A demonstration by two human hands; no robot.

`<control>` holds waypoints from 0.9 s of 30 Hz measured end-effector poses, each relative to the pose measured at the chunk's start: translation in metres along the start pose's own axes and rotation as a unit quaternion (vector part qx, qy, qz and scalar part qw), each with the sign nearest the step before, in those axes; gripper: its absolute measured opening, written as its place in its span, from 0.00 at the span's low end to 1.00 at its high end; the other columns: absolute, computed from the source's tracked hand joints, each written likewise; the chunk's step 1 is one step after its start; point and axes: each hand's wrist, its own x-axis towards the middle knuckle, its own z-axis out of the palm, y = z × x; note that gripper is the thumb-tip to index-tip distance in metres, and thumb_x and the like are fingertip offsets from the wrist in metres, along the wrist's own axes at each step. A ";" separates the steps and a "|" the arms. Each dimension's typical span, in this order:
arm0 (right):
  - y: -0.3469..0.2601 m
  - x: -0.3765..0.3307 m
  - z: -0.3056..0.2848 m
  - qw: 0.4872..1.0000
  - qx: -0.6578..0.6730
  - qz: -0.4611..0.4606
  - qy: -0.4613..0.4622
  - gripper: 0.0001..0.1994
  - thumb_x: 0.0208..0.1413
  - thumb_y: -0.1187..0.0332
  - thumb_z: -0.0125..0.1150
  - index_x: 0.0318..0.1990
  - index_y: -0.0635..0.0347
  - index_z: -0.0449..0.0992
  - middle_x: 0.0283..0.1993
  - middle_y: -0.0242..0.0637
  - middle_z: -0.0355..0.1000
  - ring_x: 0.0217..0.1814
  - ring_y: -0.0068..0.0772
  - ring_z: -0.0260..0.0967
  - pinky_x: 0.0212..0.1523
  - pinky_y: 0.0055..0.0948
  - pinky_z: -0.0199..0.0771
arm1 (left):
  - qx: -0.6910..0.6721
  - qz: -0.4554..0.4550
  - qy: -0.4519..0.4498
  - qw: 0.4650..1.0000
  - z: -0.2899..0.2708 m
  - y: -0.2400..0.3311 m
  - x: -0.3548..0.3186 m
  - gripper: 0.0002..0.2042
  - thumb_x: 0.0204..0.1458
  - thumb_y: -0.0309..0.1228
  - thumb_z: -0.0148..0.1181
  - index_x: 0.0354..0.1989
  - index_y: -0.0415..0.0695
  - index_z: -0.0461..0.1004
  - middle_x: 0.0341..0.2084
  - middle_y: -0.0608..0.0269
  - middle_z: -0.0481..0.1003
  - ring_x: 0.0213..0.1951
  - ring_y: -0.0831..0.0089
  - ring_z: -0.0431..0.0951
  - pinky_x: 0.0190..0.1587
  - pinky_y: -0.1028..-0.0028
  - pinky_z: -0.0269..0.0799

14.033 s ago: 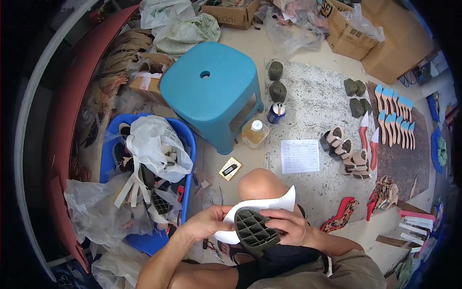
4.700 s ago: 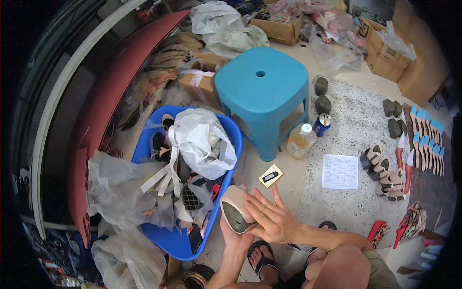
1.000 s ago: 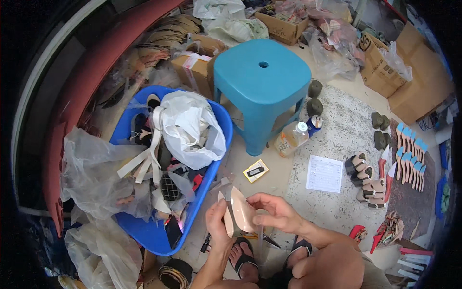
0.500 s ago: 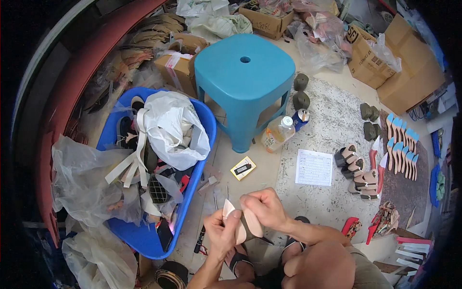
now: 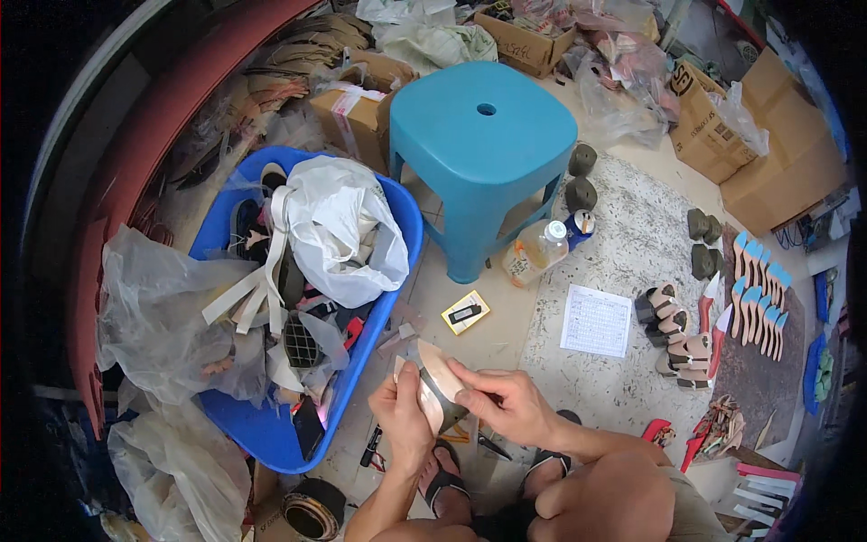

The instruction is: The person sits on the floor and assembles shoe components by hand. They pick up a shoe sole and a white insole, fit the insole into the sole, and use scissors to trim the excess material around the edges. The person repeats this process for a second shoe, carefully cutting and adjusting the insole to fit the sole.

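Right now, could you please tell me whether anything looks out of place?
Yes: a cloudy plastic bag hangs over the left side of the blue tub, so the heap looks overflowing rather than contained.

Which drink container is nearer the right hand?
The white-capped plastic bottle; the blue can stands beyond it, farther from the right hand.

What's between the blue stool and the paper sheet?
In the head view, a clear bottle sits between stool and sheet, with a blue can beside it.
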 end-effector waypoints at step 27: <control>-0.015 0.004 0.000 0.993 -0.098 -0.065 0.000 0.21 0.59 0.72 0.61 0.61 0.60 0.71 0.30 0.42 0.65 0.27 0.36 0.63 0.31 0.31 0.65 | -0.231 -0.202 0.016 0.952 0.007 0.017 0.003 0.14 0.62 0.36 0.49 0.43 0.38 0.74 0.36 0.57 0.77 0.36 0.67 0.79 0.40 0.69 0.76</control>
